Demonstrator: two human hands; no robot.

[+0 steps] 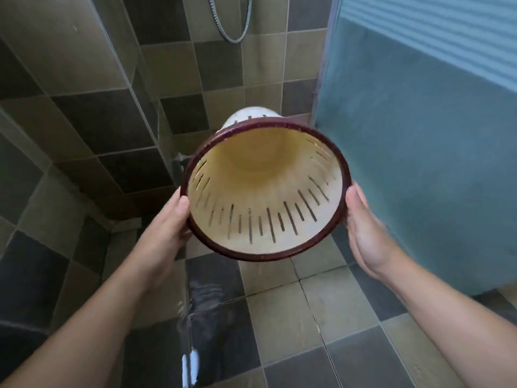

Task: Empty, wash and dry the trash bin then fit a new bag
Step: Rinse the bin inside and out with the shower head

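A cream plastic trash bin with a dark red rim and slotted walls is held in the air, tipped so its open mouth faces me. Nothing lies inside it. My left hand grips the rim on the left, thumb on the rim edge. My right hand presses against the rim on the right with the fingers nearly straight and the palm facing the bin. A thin stream of water runs down below the bin onto the wet tiled floor.
I stand in a tiled shower area. A glass partition rises at the left, a metal shower hose hangs on the back wall, and a blue frosted door panel stands close on the right.
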